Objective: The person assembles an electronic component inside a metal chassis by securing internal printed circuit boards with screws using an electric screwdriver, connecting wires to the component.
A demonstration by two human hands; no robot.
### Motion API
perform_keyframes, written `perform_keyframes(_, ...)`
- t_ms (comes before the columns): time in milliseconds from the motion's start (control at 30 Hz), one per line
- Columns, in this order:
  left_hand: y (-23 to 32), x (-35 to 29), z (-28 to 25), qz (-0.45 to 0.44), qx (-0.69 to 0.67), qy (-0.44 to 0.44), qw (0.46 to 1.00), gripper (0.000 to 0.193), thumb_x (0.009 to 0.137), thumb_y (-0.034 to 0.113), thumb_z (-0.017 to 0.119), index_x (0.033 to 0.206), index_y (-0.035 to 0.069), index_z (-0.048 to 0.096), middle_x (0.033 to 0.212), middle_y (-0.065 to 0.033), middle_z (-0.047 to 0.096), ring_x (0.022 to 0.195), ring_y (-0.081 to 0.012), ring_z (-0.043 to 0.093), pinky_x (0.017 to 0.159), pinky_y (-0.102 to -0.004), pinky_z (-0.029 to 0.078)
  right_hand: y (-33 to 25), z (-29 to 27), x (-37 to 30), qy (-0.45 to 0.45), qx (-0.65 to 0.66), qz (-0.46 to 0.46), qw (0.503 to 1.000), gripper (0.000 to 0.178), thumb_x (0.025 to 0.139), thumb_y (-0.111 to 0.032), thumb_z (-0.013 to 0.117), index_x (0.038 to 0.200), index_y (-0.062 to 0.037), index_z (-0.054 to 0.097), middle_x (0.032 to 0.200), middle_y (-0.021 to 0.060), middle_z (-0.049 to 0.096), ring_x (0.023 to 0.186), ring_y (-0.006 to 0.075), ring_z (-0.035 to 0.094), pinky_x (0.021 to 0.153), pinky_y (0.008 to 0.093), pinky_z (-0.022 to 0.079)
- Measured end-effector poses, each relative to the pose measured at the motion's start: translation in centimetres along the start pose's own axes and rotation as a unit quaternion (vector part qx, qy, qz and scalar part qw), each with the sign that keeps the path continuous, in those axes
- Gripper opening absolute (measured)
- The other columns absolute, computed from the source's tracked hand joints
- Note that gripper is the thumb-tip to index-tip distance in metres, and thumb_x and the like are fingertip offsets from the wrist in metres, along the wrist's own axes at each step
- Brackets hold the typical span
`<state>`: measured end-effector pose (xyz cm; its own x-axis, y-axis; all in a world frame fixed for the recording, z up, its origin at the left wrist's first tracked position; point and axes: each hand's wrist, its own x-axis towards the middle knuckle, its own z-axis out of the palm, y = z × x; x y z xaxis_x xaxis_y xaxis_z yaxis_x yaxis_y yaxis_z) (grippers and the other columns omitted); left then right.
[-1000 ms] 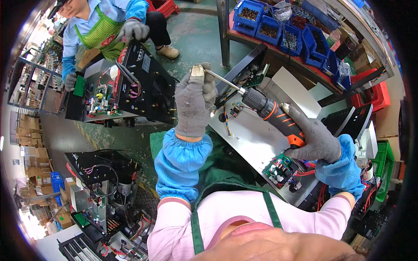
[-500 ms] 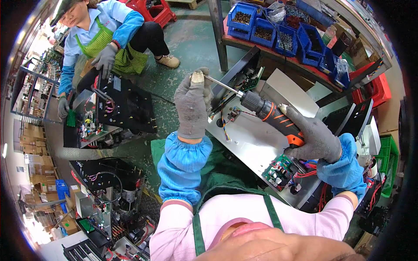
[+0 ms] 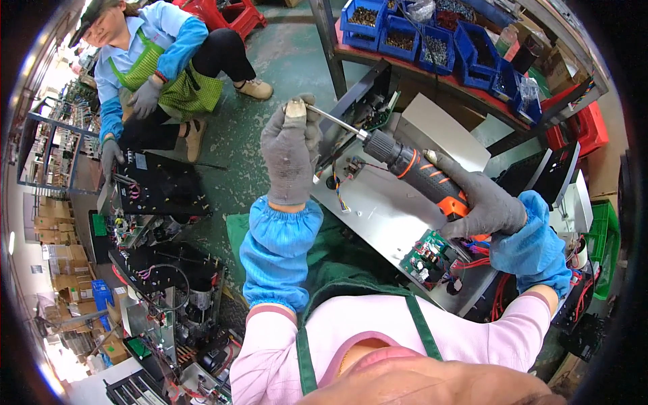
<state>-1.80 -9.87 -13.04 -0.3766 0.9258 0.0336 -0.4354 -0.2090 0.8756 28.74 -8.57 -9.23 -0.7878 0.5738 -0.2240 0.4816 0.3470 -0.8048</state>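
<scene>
My right hand (image 3: 482, 202), in a grey glove, is closed round a black and orange cordless drill (image 3: 420, 177). A long metal driver bit (image 3: 337, 123) runs from its chuck toward the upper left. My gloved left hand (image 3: 289, 148) is raised with its fingers closed at the bit's tip. They hide the tip and anything pinched there. Below the drill lies a silver metal chassis (image 3: 378, 202), with loose wires and a green circuit board (image 3: 430, 255) at its near end. A black upright panel (image 3: 364, 101) stands at its far side.
Blue bins (image 3: 398, 39) of small fasteners stand on a red-topped bench (image 3: 432, 74). At upper left a co-worker crouches, a gloved hand (image 3: 111, 158) on a black panel (image 3: 162, 185). Opened electronic units (image 3: 169, 283) crowd the lower left; a green crate (image 3: 601, 246) stands right.
Both my hands and the drill have shifted slightly left in view, still joined at the bit. The co-worker has lifted one hand off the black panel, which now sits lower and flatter.
</scene>
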Motion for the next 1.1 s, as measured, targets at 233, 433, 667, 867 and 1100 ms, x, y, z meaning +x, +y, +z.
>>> perform_keyframes(233, -1.9, 0.5, 2.1, 0.042, 0.124, -0.013, 0.991, 0.035, 0.093, 0.033, 0.057, 0.107, 0.002, 0.06, 0.064, 0.0069, 0.045, 0.05, -0.0017, 0.036, 0.042, -0.0165, 0.024, 1.8, -1.3, -0.3, -0.017, 0.162, 0.028, 0.986, 0.109, 0.064, -0.024, 0.083, 0.15, -0.0105, 0.017, 0.119, 0.0073, 0.047, 0.093, 0.0152, 0.052, 0.086, 0.0277, 0.043)
perform_keyframes(433, -13.4, -1.0, 1.5, 0.117, 0.326, -0.041, 0.937, 0.038, 0.091, 0.025, 0.059, 0.116, -0.004, 0.055, 0.08, -0.0006, 0.062, 0.075, -0.0139, 0.059, 0.061, -0.0299, 0.047, 3.4, -4.4, -1.7, 0.058, 0.338, 0.086, 0.935, 0.11, 0.062, -0.009, 0.081, 0.151, -0.0135, 0.015, 0.112, 0.006, 0.052, 0.083, 0.0132, 0.055, 0.077, 0.0282, 0.048)
perform_keyframes(667, -16.5, 4.7, 4.1, 0.125, 0.653, -0.011, 0.747, 0.037, 0.083, 0.023, 0.062, 0.118, 0.01, 0.054, 0.089, -0.0187, 0.065, 0.083, -0.0386, 0.063, 0.069, -0.0459, 0.051, 5.6, -6.1, -1.7, 0.073, 0.347, 0.084, 0.931, 0.108, 0.065, -0.002, 0.076, 0.151, -0.0151, 0.012, 0.12, 0.0114, 0.052, 0.086, 0.0157, 0.062, 0.079, 0.0331, 0.054)
perform_keyframes(867, -17.8, 6.5, 4.0, 0.189, 0.686, -0.03, 0.702, 0.036, 0.084, 0.022, 0.061, 0.117, 0.01, 0.053, 0.092, -0.0184, 0.064, 0.083, -0.0381, 0.064, 0.067, -0.0474, 0.051, 6.1, -6.4, -0.9, 0.139, 0.339, 0.1, 0.925, 0.115, 0.057, -0.013, 0.08, 0.151, -0.0133, 0.013, 0.093, 0.0042, 0.056, 0.075, 0.0131, 0.057, 0.07, 0.0274, 0.048)
perform_keyframes(1100, -19.2, 8.2, 2.6, 0.258, 0.623, -0.025, 0.738, 0.031, 0.093, 0.027, 0.054, 0.116, 0.007, 0.053, 0.098, -0.0161, 0.067, 0.086, -0.0357, 0.066, 0.069, -0.0437, 0.052, 6.4, -8.2, 0.2, 0.132, 0.343, 0.116, 0.923, 0.106, 0.064, -0.006, 0.075, 0.151, -0.0186, 0.016, 0.113, 0.0125, 0.057, 0.093, 0.0186, 0.06, 0.084, 0.032, 0.052)
